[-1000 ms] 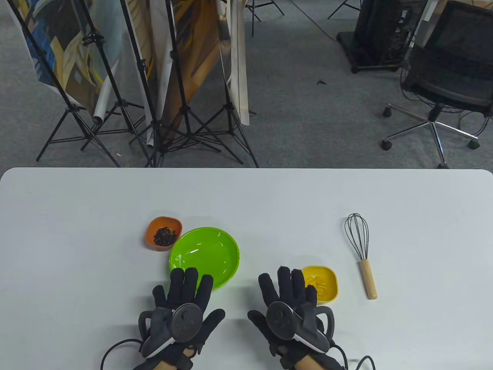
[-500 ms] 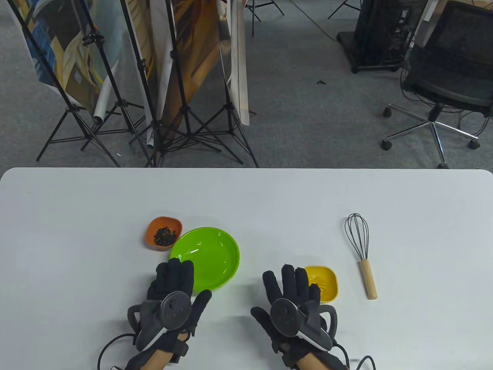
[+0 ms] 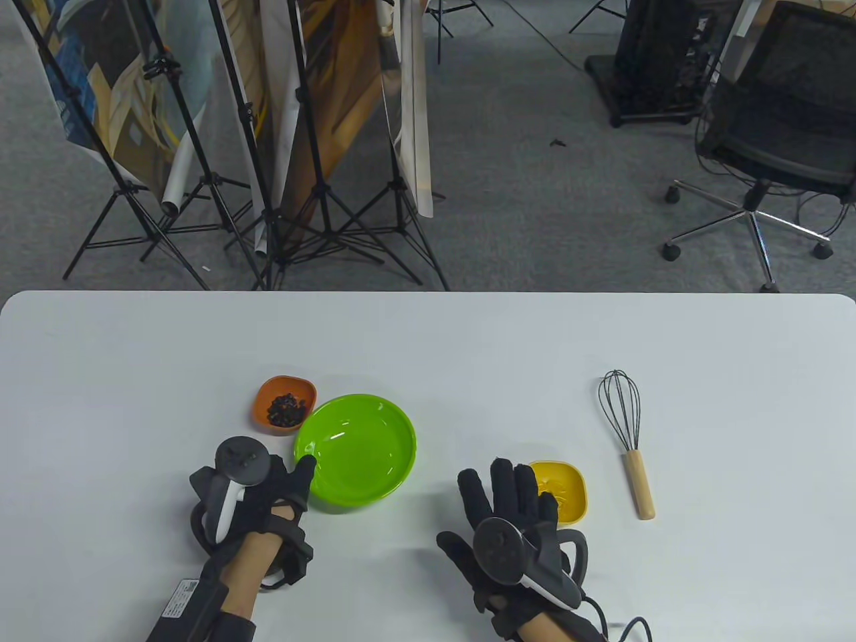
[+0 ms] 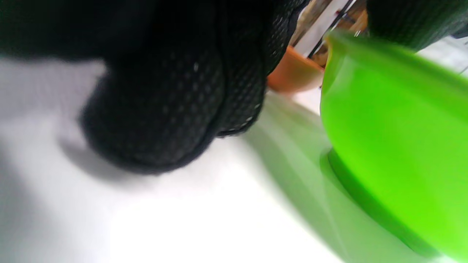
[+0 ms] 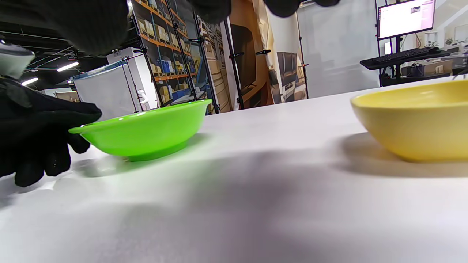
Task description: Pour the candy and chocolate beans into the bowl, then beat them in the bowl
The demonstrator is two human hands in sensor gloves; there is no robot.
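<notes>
Found the round lime-green plastic bowl [image 3: 361, 445] empty at mid-surface [image 3: 468, 348], flanked for pouring. Small orange dish [image 3: 264, 394] of dark chocolate beans [image 3: 287, 409] at its far-left rim, small yellow dish [image 3: 578, 481] of candy [image 3: 558, 491] near right. Saw the left hand [image 3: 267, 481] beside the bowl, thumb on its rim, fingers curled, probably steadying; real grip impossible to tell. Saw the right hand [image 3: 508, 515] flat, fingers spread. Read nothing: sleeve label [image 3: 179, 598] too small.
</notes>
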